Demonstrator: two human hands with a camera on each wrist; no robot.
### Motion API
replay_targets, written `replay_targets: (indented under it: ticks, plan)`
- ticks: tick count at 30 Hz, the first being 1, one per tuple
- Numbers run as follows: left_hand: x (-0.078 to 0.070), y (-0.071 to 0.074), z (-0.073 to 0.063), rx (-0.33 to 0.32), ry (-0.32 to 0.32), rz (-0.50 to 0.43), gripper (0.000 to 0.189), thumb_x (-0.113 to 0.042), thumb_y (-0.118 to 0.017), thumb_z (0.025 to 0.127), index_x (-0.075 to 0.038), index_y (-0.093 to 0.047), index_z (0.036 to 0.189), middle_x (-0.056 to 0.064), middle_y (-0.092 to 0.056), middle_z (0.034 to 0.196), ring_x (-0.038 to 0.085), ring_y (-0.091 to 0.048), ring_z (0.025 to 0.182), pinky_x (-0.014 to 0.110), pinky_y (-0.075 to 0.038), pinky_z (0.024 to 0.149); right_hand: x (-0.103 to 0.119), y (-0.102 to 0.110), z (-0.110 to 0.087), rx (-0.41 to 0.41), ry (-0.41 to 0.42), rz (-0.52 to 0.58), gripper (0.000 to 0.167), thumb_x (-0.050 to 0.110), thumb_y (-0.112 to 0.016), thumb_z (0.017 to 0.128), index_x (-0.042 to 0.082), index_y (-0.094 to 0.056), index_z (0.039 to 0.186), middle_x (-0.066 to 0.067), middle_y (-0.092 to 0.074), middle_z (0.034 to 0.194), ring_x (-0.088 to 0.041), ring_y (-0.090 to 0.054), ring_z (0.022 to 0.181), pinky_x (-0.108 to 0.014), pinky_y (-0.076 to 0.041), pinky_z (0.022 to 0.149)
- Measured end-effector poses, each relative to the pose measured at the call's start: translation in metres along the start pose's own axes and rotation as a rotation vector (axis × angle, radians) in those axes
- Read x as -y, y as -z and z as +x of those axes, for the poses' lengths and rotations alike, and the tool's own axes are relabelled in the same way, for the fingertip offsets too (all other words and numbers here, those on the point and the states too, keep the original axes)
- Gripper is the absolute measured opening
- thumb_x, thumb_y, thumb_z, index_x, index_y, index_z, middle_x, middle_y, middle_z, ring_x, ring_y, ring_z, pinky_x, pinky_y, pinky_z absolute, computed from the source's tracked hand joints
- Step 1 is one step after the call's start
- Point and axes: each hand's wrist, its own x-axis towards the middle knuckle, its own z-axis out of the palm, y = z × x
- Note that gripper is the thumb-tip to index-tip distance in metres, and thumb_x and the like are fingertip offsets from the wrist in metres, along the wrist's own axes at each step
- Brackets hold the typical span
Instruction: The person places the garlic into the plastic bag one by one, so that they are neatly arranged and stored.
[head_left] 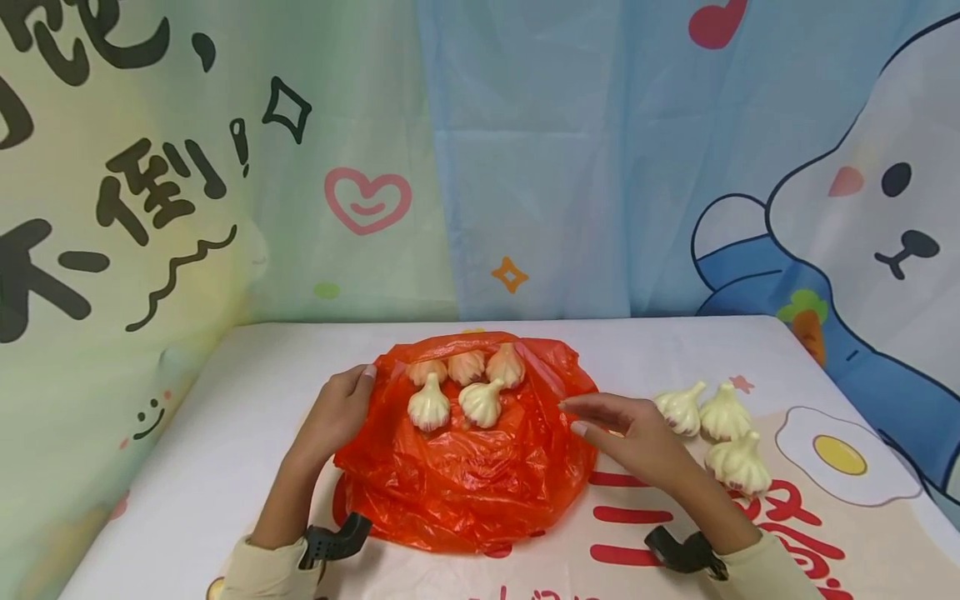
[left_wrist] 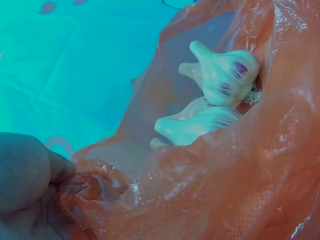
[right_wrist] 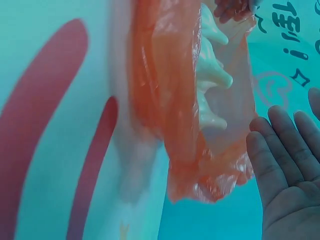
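Note:
A red plastic bag [head_left: 480, 475] lies on the table with its mouth spread. Several garlic bulbs [head_left: 481, 403] show in it, the rear ones behind thin red film. My left hand [head_left: 341, 412] pinches the bag's left rim; in the left wrist view thumb and fingers bunch the film [left_wrist: 95, 200]. At the bag's right edge is my right hand [head_left: 633, 433], its fingers extended and nothing in its grasp. The right wrist view shows that palm [right_wrist: 290, 170] flat beside the rim; whether the fingertips touch the film I cannot tell.
Three more garlic bulbs [head_left: 726, 412] sit in a group on the table to the right, just beyond my right hand. The white tabletop [head_left: 285, 346] carries a printed fried egg [head_left: 885, 492] and red lettering. A printed curtain [head_left: 525, 167] hangs behind the table.

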Motion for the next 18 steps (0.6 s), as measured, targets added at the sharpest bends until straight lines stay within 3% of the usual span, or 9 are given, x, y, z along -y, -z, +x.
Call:
replay_targets:
  ticks: [5, 12, 18]
  plan:
    - [0.000, 0.000, 0.000, -0.004, -0.003, -0.003, 0.047, -0.035, -0.032, 0.107, 0.001, -0.061, 0.112, 0.018, -0.060, 0.088, 0.027, -0.057, 0.074, 0.034, -0.054, 0.067, -0.003, 0.010, -0.014, -0.025, 0.014, -0.019, 0.029, 0.014, -0.069, 0.091, 0.008, -0.068, 0.120, -0.007, -0.067, 0.117, -0.029, -0.064, 0.107, -0.029, -0.053, 0.080]
    - [0.002, -0.001, 0.001, -0.003, -0.007, 0.016, 0.045, -0.032, -0.033, 0.107, 0.001, -0.062, 0.112, 0.015, -0.060, 0.088, 0.025, -0.056, 0.077, 0.034, -0.052, 0.070, -0.002, 0.027, -0.033, -0.056, -0.071, -0.104, 0.031, 0.022, -0.070, 0.091, 0.011, -0.068, 0.120, -0.002, -0.067, 0.117, -0.024, -0.065, 0.107, -0.032, -0.054, 0.080]
    - [0.001, -0.002, 0.003, -0.001, -0.016, 0.011, 0.044, -0.032, -0.033, 0.107, 0.001, -0.062, 0.111, 0.015, -0.061, 0.089, 0.025, -0.056, 0.076, 0.033, -0.052, 0.070, 0.000, 0.050, -0.046, -0.134, -0.104, -0.220, 0.033, 0.024, -0.069, 0.092, 0.013, -0.067, 0.123, -0.003, -0.067, 0.119, -0.017, -0.064, 0.107, -0.027, -0.054, 0.076]
